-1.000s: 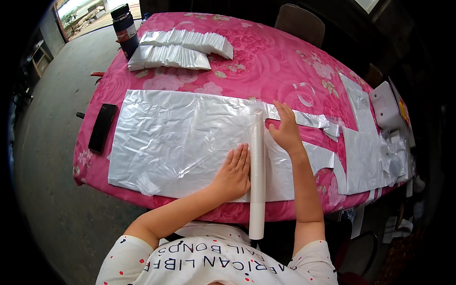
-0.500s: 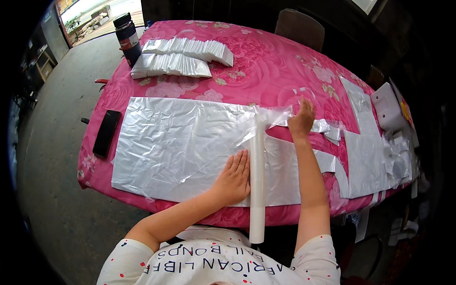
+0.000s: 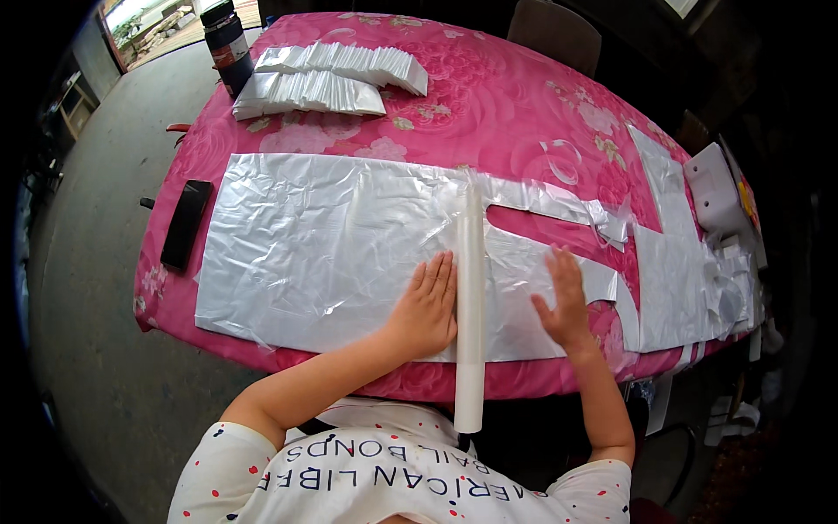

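Neither grip holds anything: the left hand (image 3: 428, 306) lies flat, open, on the silver sheet (image 3: 323, 244) beside the white roll (image 3: 470, 297). The right hand (image 3: 563, 301) rests open on the sheet too.

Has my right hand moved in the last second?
Yes. The right hand slid back toward the near table edge, off the roll's far end; the white roll stays put.

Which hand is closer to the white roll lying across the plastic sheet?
Left. The left hand lies flat on the plastic sheet, fingers right against the white roll. The right hand is apart, on its other side.
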Demonstrator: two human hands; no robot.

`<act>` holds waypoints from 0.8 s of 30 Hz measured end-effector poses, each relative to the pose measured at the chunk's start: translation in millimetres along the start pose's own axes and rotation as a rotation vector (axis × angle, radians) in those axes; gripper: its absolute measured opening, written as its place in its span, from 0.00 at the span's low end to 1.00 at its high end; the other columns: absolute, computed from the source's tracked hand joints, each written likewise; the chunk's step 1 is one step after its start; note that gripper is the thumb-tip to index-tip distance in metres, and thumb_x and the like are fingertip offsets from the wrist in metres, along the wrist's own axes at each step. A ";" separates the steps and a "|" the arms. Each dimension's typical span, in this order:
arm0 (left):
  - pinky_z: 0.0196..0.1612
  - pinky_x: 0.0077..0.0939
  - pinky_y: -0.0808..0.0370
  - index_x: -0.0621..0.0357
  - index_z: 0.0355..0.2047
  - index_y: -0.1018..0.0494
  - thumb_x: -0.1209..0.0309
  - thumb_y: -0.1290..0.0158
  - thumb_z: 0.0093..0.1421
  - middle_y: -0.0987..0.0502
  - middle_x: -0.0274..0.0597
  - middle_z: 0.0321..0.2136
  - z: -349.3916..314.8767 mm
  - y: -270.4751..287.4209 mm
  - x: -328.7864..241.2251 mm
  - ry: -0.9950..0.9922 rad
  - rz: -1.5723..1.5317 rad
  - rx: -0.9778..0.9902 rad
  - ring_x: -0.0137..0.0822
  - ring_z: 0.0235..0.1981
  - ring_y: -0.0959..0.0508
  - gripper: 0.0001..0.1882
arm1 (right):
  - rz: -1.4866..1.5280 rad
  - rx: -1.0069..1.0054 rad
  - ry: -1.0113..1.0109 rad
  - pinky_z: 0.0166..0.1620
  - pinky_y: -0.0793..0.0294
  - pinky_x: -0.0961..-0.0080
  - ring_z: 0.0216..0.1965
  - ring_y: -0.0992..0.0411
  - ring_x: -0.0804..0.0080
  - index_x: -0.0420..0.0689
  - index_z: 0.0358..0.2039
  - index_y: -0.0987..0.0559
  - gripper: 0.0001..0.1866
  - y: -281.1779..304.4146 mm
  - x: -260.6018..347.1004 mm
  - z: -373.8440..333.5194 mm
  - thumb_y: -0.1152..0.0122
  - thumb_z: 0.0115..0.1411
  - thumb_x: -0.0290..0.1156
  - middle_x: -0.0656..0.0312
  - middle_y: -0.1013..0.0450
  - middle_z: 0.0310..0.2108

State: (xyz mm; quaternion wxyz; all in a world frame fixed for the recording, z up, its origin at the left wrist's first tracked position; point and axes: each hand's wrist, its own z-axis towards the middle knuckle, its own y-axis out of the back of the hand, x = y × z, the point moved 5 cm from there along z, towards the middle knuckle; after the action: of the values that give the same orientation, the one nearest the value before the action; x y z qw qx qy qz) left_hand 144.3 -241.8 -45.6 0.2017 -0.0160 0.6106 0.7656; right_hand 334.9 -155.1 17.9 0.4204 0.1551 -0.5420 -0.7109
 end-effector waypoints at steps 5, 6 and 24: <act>0.63 0.44 0.54 0.73 0.58 0.49 0.72 0.55 0.51 0.49 0.62 0.60 -12.9 31.6 5.8 -0.038 -0.310 -0.157 0.55 0.62 0.50 0.34 | 0.195 0.274 0.313 0.62 0.50 0.61 0.63 0.50 0.55 0.44 0.56 0.35 0.33 -37.1 80.6 -17.1 0.56 0.58 0.55 0.53 0.46 0.61; 0.63 0.44 0.53 0.72 0.58 0.49 0.75 0.53 0.50 0.49 0.61 0.60 -22.2 42.7 13.0 -0.039 -0.399 -0.162 0.55 0.62 0.49 0.34 | 0.169 0.293 0.337 0.62 0.52 0.61 0.63 0.51 0.55 0.44 0.57 0.36 0.34 -41.3 84.7 -15.7 0.58 0.58 0.56 0.53 0.46 0.61; 0.58 0.30 0.43 0.65 0.56 0.42 0.68 0.60 0.63 0.37 0.48 0.55 -283.5 179.6 143.4 0.614 -0.525 -0.449 0.39 0.55 0.36 0.23 | 0.802 0.246 0.607 0.58 0.43 0.64 0.57 0.41 0.55 0.39 0.49 0.29 0.26 -78.9 263.3 117.9 0.55 0.61 0.48 0.52 0.32 0.50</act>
State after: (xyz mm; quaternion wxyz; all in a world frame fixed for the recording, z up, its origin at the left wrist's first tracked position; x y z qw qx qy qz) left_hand -109.3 -498.2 10.4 0.1900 -0.4393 0.4364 0.7619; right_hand 63.8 -276.6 51.7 0.7770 0.1826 -0.4919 -0.3478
